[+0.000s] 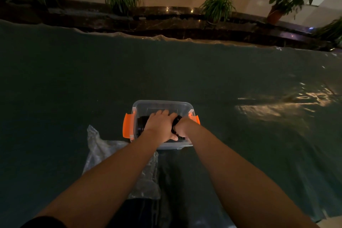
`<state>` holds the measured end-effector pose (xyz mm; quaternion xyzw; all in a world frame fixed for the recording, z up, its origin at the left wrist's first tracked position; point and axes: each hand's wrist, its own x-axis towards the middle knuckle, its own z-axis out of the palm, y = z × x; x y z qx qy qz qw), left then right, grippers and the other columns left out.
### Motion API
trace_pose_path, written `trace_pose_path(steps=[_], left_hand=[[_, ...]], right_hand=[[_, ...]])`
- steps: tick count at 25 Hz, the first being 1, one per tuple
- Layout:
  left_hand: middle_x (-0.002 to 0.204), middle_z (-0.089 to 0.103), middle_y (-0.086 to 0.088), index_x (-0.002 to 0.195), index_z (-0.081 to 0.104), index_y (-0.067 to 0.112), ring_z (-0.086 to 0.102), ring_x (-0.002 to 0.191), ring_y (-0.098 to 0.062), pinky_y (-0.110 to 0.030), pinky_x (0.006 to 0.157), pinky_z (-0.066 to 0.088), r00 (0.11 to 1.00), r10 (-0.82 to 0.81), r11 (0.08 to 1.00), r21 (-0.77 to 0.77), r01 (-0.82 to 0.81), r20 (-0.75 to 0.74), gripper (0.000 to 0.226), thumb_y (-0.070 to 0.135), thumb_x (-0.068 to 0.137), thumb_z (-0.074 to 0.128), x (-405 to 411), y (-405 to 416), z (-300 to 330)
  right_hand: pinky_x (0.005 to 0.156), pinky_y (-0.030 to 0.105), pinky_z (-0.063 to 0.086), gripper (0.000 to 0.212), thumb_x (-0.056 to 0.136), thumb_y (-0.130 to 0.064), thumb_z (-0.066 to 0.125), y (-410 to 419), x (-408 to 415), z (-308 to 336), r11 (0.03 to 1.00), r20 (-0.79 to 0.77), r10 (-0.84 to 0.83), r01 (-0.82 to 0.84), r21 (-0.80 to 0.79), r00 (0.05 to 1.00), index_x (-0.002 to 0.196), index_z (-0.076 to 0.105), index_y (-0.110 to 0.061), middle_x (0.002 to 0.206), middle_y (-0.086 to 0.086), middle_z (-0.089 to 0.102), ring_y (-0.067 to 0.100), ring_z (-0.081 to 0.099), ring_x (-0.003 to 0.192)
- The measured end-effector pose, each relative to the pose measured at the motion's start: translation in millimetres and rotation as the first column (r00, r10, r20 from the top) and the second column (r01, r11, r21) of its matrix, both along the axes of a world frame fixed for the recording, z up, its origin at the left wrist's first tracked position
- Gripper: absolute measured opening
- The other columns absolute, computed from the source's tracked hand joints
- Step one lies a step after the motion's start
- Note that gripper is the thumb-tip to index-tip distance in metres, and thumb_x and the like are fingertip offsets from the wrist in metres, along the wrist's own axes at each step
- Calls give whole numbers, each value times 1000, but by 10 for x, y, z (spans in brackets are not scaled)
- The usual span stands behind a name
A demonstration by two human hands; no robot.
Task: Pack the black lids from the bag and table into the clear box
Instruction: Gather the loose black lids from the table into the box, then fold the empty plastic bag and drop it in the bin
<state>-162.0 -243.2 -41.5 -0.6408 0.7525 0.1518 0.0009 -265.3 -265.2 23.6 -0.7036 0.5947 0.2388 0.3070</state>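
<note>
Black lids (141,126) lie stacked inside the clear box (161,104), and both hands are down in it with them. The left hand (160,126) lies flat over the pile, fingers (162,112) straight and pointing toward the far wall of the box, pressing or steadying what is underneath. The right hand (180,129) sits just beside it, touching it, with its fingers curled around a black lid (177,122) held on edge between the two hands. That lid stands directly above the near right part of the box, so the right hand is the nearer one for seating it, and the way to go is, by my reading, straight down from the fingers. Its long axis appears to run from near to far, though the dim light makes this uncertain. Orange latches (127,126) flank the box on either side of the hands. Behind the left wrist, toward the person, a crumpled clear bag (100,146) lies on the dark counter (74,89); whether any lids remain in it I cannot tell.
</note>
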Motion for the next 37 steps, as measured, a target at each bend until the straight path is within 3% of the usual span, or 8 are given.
trace_pose_path(steps=[5,8,11,13,17,26,33,37], left_hand=[[134,53,-8,147,27,39,49,124,-33,-53,110,36,992,-104,995,18,103,76,94,77,70,64,8,52,-32],[136,51,-9,146,30,35,47,125,-34,-54,113,33,990,-110,994,38,107,91,86,68,75,65,-12,48,18],[138,49,-11,148,29,31,44,131,-34,-54,116,31,988,-106,994,53,101,111,79,55,83,66,-21,54,57],[138,49,-9,148,31,28,42,132,-31,-53,116,32,987,-105,994,35,102,119,74,49,86,66,-23,59,67],[142,49,-8,148,33,20,42,133,-27,-51,114,34,991,-108,994,12,107,84,76,50,86,64,-24,58,119],[135,55,-3,141,42,27,48,127,-24,-49,104,42,1000,-14,987,-160,11,-16,75,69,81,58,542,421,587],[121,59,-6,127,56,20,54,113,-25,-46,94,51,966,145,912,-349,-215,-216,38,33,91,61,1578,1490,459],[126,58,-16,132,52,9,56,113,-37,-50,95,49,820,494,844,-65,-532,-288,45,30,94,62,1968,1888,102]], right_hand=[[81,39,50,46,96,-4,56,83,-41,25,1000,99,-14,14,-3,995,140,47,1,106,17,62,24,46,73],[76,30,44,40,91,-6,64,171,-42,37,999,86,-29,27,22,996,130,57,-4,95,4,60,20,51,82],[72,25,44,65,90,-9,65,262,-91,33,982,241,-173,185,-28,955,148,35,-8,100,4,60,18,57,89],[79,28,49,85,91,-6,62,346,-122,76,973,296,-159,200,-113,942,158,10,-10,129,12,58,24,60,108],[119,40,26,83,92,-18,60,441,-230,152,905,209,119,-20,-424,971,159,10,-15,161,13,25,28,20,148],[120,52,20,89,91,-63,51,674,-400,411,689,-37,351,-284,-667,936,158,6,-25,166,13,12,33,10,152],[107,49,42,63,89,-50,56,1195,-8,316,593,111,499,-246,-767,859,143,45,-19,147,14,45,32,41,135],[88,44,51,37,94,-44,48,1440,252,41,654,72,505,-326,-683,860,116,61,-18,122,9,55,27,50,110]])
